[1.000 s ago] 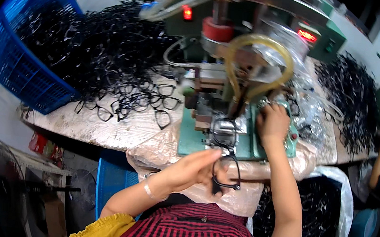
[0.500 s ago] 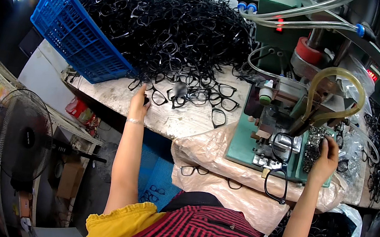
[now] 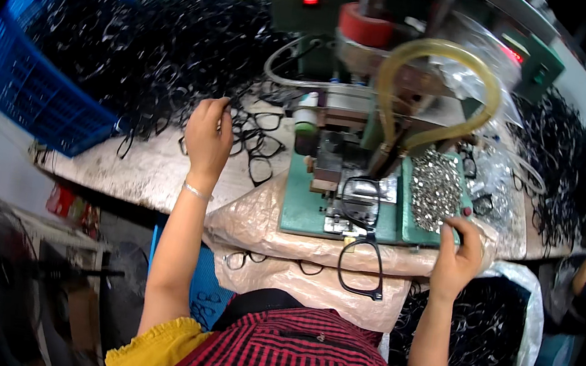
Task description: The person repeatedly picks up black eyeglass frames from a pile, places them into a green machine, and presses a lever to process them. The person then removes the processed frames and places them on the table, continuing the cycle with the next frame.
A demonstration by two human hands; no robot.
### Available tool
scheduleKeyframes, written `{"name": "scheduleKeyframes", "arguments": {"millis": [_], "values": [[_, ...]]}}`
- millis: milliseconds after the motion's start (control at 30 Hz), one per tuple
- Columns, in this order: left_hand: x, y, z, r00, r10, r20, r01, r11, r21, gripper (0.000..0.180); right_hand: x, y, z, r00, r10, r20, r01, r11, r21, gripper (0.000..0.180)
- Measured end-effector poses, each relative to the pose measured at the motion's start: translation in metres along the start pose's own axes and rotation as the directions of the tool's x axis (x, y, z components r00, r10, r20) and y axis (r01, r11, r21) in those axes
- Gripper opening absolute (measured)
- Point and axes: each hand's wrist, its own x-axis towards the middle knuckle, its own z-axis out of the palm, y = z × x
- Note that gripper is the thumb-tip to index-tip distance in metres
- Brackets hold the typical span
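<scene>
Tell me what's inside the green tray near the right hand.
The green tray holds a heap of small, shiny silvery pieces. They cover most of its floor, so anything beneath them cannot be seen.

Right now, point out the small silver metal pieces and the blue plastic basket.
Small silver metal pieces [image 3: 436, 191], head view: middle of the heap.
Blue plastic basket [image 3: 49, 92], head view: its side wall.

Ruffle-edged yellow sleeves [image 3: 151, 346]; red-and-black checked apron [image 3: 284, 360]; thin pale left-wrist bracelet [image 3: 197, 192]

Bench [image 3: 152, 183]: pale, scuffed. On it: heaped black eyeglass frames [image 3: 153, 61], tipped blue basket [image 3: 46, 87], green-based press [image 3: 300, 210], brownish plastic sheet [image 3: 247, 225].
</scene>
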Motion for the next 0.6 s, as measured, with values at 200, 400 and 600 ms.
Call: {"name": "scheduleKeyframes", "arguments": {"millis": [200, 400, 600], "values": [[-0.023, 0.050, 0.003, 0.834, -0.461, 0.305, 0.534, 0.529, -0.659, 0.015, 0.045, -0.040, 0.080, 0.987, -0.026, 0.157, -0.045, 0.899, 0.435, 0.035], [-0.072, 0.083, -0.020, 0.719, -0.570, 0.397, 0.576, 0.169, -0.800, 0.016, 0.027, -0.047, 0.091, 0.980, 0.151, 0.133, -0.200, 0.802, 0.563, 0.039], [0.036, 0.163, -0.081, 0.999, -0.044, 0.022, 0.030, 0.208, -0.978, 0.015, 0.033, -0.070, 0.088, 0.954, 0.168, 0.248, -0.291, 0.712, 0.639, 0.047]]}}
